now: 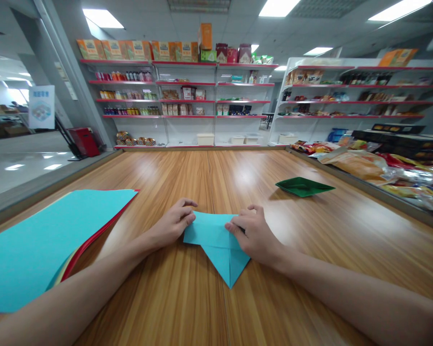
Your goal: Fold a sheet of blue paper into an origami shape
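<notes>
A folded sheet of light-blue paper (216,235) is between my hands over the wooden table. It has a wide band across the top and a triangular point facing me, with a crease down its middle. My left hand (175,222) pinches the band's upper left corner between thumb and fingers. On the right side, my right hand (254,233) grips the paper with its thumb on the front and its fingers curled. Beyond my right hand, a folded dark-green paper boat (305,187) rests on the table.
A stack of coloured paper (68,230), light blue on top with red beneath, lies at the left. The wooden table (159,307) has a raised edge. Packaged snacks (368,166) are heaped beyond its right edge. Stocked shelves (187,89) stand behind.
</notes>
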A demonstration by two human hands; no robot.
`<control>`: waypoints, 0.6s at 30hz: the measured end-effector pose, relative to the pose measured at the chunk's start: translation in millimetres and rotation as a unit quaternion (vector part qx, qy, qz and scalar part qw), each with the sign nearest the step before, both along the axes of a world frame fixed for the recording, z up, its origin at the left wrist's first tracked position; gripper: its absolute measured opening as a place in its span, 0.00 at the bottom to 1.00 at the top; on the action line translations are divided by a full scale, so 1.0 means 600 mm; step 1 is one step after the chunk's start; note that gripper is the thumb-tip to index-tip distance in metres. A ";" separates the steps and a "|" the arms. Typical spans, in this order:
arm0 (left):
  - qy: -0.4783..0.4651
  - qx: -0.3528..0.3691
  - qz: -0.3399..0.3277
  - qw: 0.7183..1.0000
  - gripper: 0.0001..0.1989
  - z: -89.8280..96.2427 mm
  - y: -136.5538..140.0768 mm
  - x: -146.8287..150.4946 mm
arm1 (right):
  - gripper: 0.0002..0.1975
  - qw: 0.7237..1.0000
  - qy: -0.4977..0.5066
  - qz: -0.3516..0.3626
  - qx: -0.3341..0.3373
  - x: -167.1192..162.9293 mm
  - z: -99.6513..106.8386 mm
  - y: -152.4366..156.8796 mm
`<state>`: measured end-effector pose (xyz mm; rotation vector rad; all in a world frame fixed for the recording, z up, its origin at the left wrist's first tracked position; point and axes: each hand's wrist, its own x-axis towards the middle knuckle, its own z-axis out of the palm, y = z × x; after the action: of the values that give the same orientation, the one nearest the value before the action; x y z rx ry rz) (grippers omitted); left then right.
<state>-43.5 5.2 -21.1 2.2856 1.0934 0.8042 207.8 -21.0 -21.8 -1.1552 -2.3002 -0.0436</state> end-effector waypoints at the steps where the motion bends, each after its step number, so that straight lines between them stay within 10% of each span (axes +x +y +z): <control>1: -0.006 -0.006 -0.001 1.000 0.18 -0.001 0.002 -0.002 | 0.19 1.000 0.004 0.000 -0.001 0.000 0.000 0.000; 5: -0.032 0.013 0.021 0.999 0.17 0.002 -0.001 0.000 | 0.19 1.000 0.019 0.002 -0.007 -0.002 -0.001 0.001; 11: 0.143 0.222 0.111 0.958 0.09 0.026 -0.069 0.064 | 0.18 1.000 0.001 -0.005 -0.021 -0.015 -0.002 -0.006; 18: 0.168 0.086 0.099 0.977 0.11 0.015 -0.081 0.106 | 0.18 0.999 -0.013 0.015 -0.033 -0.028 -0.007 -0.016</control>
<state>20.3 -43.5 -12.0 2.5509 1.4710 0.6177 190.9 -30.3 -26.2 -1.1602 -2.3571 0.0286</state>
